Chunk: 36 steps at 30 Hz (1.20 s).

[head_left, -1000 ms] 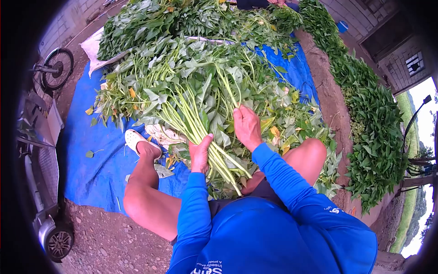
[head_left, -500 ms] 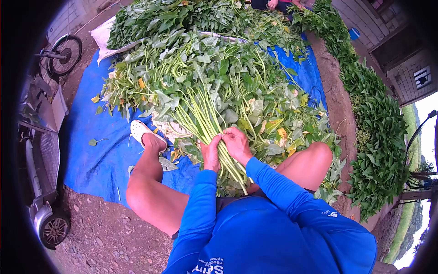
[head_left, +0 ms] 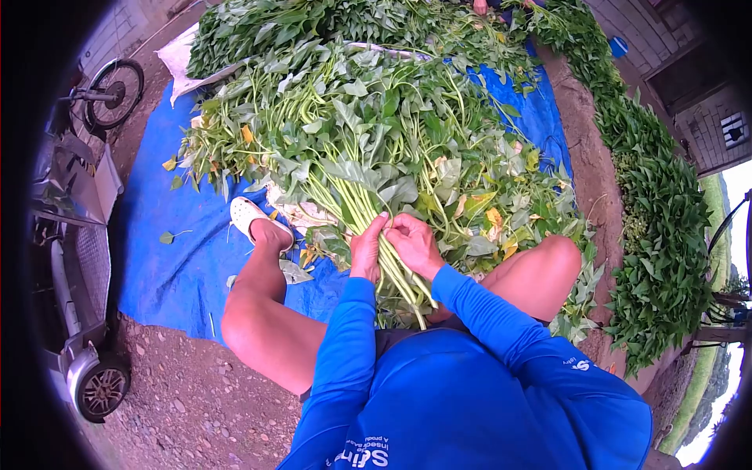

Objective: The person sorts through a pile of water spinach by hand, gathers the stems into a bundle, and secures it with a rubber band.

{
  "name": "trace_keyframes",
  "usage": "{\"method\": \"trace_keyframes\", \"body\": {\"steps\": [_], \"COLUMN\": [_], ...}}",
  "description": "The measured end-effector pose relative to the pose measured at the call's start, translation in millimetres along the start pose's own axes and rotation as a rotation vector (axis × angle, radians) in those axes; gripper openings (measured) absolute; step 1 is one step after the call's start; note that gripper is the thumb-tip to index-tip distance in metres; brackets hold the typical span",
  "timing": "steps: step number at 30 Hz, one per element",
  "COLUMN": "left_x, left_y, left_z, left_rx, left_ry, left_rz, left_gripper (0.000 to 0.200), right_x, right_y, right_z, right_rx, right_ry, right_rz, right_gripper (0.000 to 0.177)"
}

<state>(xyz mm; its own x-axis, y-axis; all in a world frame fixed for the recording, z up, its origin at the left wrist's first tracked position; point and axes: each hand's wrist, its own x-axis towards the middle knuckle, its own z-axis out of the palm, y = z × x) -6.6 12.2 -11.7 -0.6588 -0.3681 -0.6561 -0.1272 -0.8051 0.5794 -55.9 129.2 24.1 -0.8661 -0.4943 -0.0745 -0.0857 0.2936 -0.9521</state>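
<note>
A bundle of long green stems [head_left: 362,205] with leafy tops lies slanted between both hands, its cut ends toward my lap. My left hand [head_left: 366,251] is closed round the bundle's left side, thumb up along the stems. On the right side, my right hand [head_left: 412,244] has its fingers bent and pinched against the stems; whether something thin is between the fingertips is too small to tell. Beyond the bundle spreads a large heap of leafy greens [head_left: 313,117], with some yellow leaves at its right.
A blue tarp [head_left: 157,258] lies under the heap. More greens [head_left: 658,258] line a ledge at the right. A motorcycle wheel [head_left: 115,94] and a vehicle wheel [head_left: 102,389] stand at the left. Another person's hand [head_left: 480,6] shows at the top.
The view has shifted slightly. My right hand's fingers have curled more at the stems, while my left hand keeps its hold. The other person is now less in view.
</note>
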Motion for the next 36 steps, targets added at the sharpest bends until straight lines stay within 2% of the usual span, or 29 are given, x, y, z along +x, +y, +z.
{"method": "trace_keyframes", "body": {"steps": [1, 3, 6, 10, 12, 13, 14, 15, 16, 18, 19, 20, 23, 24, 25, 26, 27, 28, 30, 32, 33, 36], "left_x": [-0.7, -1.0, -0.2, -9.0, -26.6, -31.0, -18.1, 2.5, 14.7, -16.3, -23.7, -27.4, -25.1, -28.5, -21.9, -25.2, -32.5, -38.0, -39.6, -46.9, -45.8, -43.7], "left_y": [-0.3, 0.5, 1.7, 13.2, 30.1, 36.2, 29.1, 20.8, 13.4, 30.0, 37.4, 41.6, 48.9, 47.6, 47.7, 49.0, 50.0, 50.4, 52.6, 52.8, 55.7, 56.7], "left_z": [3.2, 4.5, 1.6, 16.8, 22.8, 27.2, 18.8, 6.3, -3.3, 10.3, 13.1, 12.7, 18.5, 19.5, 4.2, 8.9, 16.3, 19.2, 18.8, 20.7, 16.3, 9.6], "left_rx": [-0.014, 0.018, 0.076, 0.166, 0.160, 0.106, 0.076, 0.098, 0.123, 0.020, 0.036, 0.052, -0.033, -0.067, 0.023, 0.015, 0.004, -0.010, -0.009, 0.005, 0.044, 0.020], "left_ry": [0.041, 0.036, 0.040, 0.197, 0.082, 0.098, 0.071, 0.066, 0.064, -0.038, -0.050, -0.063, -0.136, -0.157, -0.157, -0.164, -0.172, -0.175, -0.182, -0.148, -0.146, -0.153], "left_rz": [0.064, 0.102, 0.164, 0.210, 0.252, 0.168, 0.188, 0.187, 0.181, 0.239, 0.205, 0.168, 0.233, 0.244, 0.206, 0.250, 0.293, 0.335, 0.418, 0.543, 0.542, 0.543], "left_gripper": [0.041, 0.040, 0.039, 0.033, 0.032, 0.034, 0.035, 0.035, 0.036, 0.037, 0.036, 0.036, 0.037, 0.038, 0.040, 0.041, 0.042, 0.042, 0.047, 0.050, 0.052, 0.051], "right_x": [-3.0, -9.1, -13.3, -19.1, -38.1, -50.0, -57.4, -61.2, -63.3, -57.9, -51.7, -44.2, -59.6, -67.8, -81.7, -86.9, -89.8, -88.4, -81.8, -75.5, -71.2, -65.7], "right_y": [-9.5, -25.7, -41.4, -67.5, -87.9, -102.4, -113.6, -118.3, -119.8, -111.9, -104.2, -69.7, -86.1, -92.8, -102.2, -118.4, -129.8, -119.2, -88.5, -77.7, -75.9, -66.3], "right_z": [-5.7, -14.4, -27.4, -49.1, -58.5, -64.6, -72.8, -84.9, -104.1, -154.5, -181.5, -207.7, -205.9, -189.3, -162.5, -144.4, -126.6, -110.3, -87.5, -86.1, -86.4, -93.0], "right_rx": [-0.152, -0.420, -0.571, -0.635, -0.506, -0.465, -0.427, -0.338, -0.274, -0.208, -0.311, -0.828, -0.518, -0.252, 0.028, -0.150, -0.245, -0.260, -0.203, -0.107, -0.061, 0.535], "right_ry": [-0.021, -0.037, -0.162, -0.351, -0.398, -0.423, -0.447, -0.385, -0.290, -0.080, 0.066, 0.300, 0.285, 0.094, -0.090, -0.274, -0.366, -0.374, -0.311, -0.379, -0.412, -0.415], "right_rz": [-0.122, -0.434, -0.638, -0.717, -0.724, -0.727, -0.731, -0.721, -0.593, -0.381, -0.148, -0.364, -0.027, 0.061, 0.157, 0.264, 0.303, 0.190, 0.097, 0.302, 0.405, 0.712], "right_gripper": [0.010, 0.013, 0.014, 0.018, 0.018, 0.017, 0.017, 0.013, 0.014, 0.016, 0.017, 0.019, 0.023, 0.025, 0.028, 0.035, 0.040, 0.036, 0.033, 0.030, 0.029, 0.026]}}
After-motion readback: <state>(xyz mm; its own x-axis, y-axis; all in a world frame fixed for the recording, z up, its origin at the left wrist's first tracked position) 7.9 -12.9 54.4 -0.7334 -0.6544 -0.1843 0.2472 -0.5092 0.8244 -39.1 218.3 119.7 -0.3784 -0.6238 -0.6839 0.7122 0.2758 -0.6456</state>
